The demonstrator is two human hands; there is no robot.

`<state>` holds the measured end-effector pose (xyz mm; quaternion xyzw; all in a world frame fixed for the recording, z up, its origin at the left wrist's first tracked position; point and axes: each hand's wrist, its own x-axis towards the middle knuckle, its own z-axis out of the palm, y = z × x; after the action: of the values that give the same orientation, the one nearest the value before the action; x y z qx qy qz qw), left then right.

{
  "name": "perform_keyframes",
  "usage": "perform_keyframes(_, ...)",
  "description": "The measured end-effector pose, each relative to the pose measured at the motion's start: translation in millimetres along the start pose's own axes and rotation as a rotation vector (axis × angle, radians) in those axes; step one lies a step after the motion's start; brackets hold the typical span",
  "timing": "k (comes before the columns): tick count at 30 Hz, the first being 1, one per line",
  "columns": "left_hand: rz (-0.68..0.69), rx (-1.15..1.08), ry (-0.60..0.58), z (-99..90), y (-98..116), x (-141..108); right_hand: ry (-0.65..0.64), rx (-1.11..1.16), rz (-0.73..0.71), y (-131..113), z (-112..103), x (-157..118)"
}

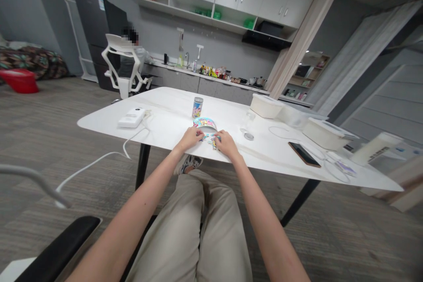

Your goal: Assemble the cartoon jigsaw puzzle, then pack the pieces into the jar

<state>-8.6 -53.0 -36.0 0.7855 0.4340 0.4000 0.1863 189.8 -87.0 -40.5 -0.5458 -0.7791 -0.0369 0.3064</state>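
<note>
The person's two bare hands worked close together at the near edge of a white table (168, 105). The left hand (191, 137) had its fingertips down at the left side of some small colourful pieces (210, 137), and the right hand (226, 142) had its own at their right side; the pieces were too small to tell whether either hand pinched one or only touched it. Those pieces lay on the table between the hands, just on the near side of a curved, brightly printed strip (205, 122). A printed can (197, 108) stood upright just beyond the strip, a little to the left. To the right were a clear jar (248, 120) and, nearer, a round lid (249, 136). Farther right lay a phone (304, 154), and a white device (131, 117) lay well to the left.
</note>
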Motion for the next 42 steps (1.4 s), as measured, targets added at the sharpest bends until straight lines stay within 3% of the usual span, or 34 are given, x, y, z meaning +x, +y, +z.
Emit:
perform_keyframes(4,-0.112,-0.069,0.081,1.3,-7,3,-0.088,0.014,-0.026,-4,-2,1)
perform_keyframes(9,-0.111,-0.015,0.156,2.3,-10,2,-0.164,0.064,-0.017,-5,-5,1)
perform_keyframes(15,0.157,0.069,-0.102,3.4,3,-3,-0.102,0.068,-0.019,-5,-8,1)
perform_keyframes(19,0.210,0.110,-0.209,7.7,7,-7,-0.081,0.055,0.007,-5,-9,0)
perform_keyframes(23,0.195,0.150,-0.189,12.1,4,-8,-0.026,0.125,-0.003,-3,-9,-1)
perform_keyframes(27,0.207,0.211,-0.123,11.9,2,-9,-0.005,0.052,0.017,-1,-9,-1)
perform_keyframes(34,0.282,0.180,-0.316,4.9,11,-11,-0.100,0.042,-0.066,2,-4,-2)
perform_keyframes(42,0.306,0.263,-0.298,4.5,14,-12,-0.085,0.030,0.013,-3,-11,-5)
